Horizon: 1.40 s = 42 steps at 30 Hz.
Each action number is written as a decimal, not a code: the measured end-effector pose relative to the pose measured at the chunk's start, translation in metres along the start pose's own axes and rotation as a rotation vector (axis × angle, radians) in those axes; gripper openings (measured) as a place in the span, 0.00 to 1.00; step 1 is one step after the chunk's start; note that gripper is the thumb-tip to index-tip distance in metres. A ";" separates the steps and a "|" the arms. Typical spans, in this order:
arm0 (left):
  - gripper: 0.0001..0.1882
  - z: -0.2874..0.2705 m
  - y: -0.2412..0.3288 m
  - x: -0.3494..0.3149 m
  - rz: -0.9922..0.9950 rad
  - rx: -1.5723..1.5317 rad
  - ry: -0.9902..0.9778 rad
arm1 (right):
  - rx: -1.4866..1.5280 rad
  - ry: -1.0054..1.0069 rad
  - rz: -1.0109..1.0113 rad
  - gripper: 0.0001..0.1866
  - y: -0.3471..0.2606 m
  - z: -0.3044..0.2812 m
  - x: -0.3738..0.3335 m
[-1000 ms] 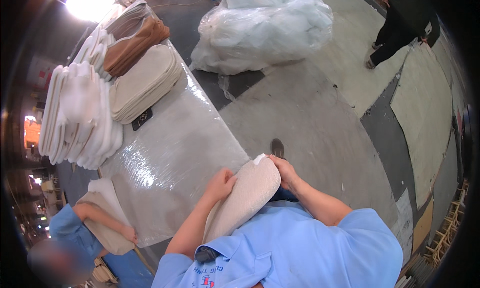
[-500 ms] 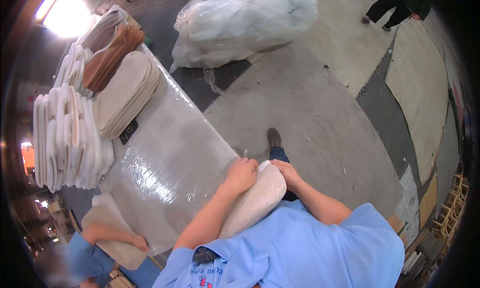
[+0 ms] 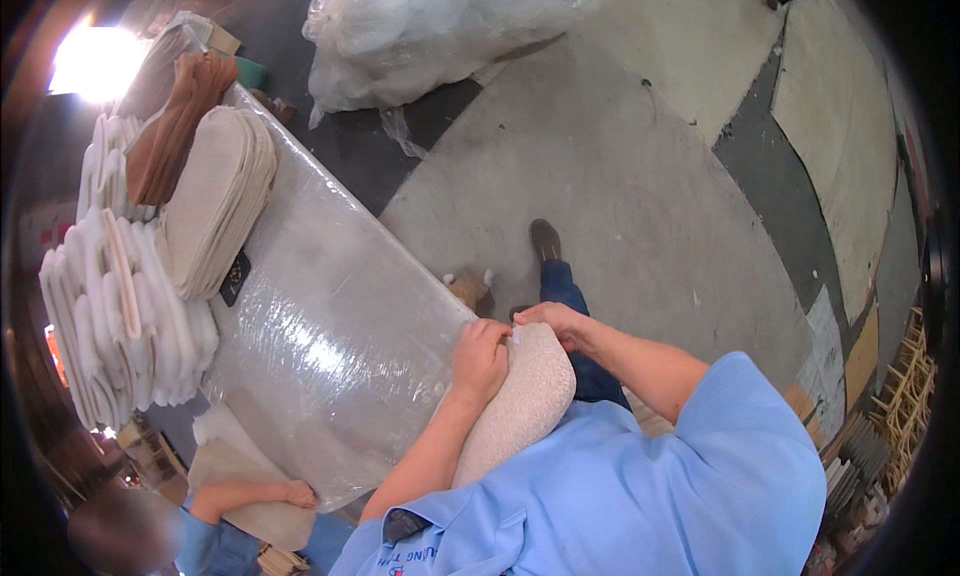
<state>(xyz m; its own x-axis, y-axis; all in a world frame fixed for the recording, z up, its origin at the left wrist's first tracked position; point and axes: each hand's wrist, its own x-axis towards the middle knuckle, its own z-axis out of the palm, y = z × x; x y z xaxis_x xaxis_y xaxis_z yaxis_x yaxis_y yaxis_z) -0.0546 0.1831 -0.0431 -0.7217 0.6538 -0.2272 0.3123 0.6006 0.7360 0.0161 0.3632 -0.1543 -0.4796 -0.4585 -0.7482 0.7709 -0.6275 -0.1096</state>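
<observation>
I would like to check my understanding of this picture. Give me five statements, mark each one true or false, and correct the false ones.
1. The left hand and the right hand both touch the far end of the cream piece. True.
2. The plastic-wrapped bundle is on the floor. True.
3. The brown stack lies on the floor. False: the brown stack is on the table.
4. The co-worker's hand touches the brown stack. False: the co-worker's hand is at the near end of the table, apart from the brown stack.
5. The person's shirt is light blue. True.
</observation>
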 end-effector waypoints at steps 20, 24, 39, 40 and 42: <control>0.22 0.004 0.034 0.043 -0.085 -0.558 -0.353 | 0.101 -0.237 0.071 0.10 -0.001 0.000 0.003; 0.26 0.009 0.033 0.044 0.012 -0.444 -0.399 | 0.276 -0.307 0.084 0.10 0.021 -0.004 0.036; 0.18 0.001 0.013 0.026 0.051 -0.122 -0.170 | -0.010 0.097 -0.195 0.15 0.010 0.005 -0.004; 0.18 -0.008 0.010 0.019 0.092 -0.078 -0.108 | -0.180 0.175 -0.309 0.12 0.002 0.005 -0.025; 0.16 -0.039 0.008 -0.007 0.044 -0.003 -0.024 | -0.186 0.275 -0.594 0.11 -0.010 0.012 -0.063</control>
<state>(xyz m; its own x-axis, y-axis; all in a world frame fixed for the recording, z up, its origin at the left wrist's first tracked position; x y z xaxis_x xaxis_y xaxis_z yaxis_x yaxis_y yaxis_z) -0.0716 0.1654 -0.0110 -0.6922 0.6907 -0.2094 0.3420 0.5694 0.7476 0.0333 0.3908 -0.0978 -0.7385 0.1228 -0.6630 0.4806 -0.5937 -0.6454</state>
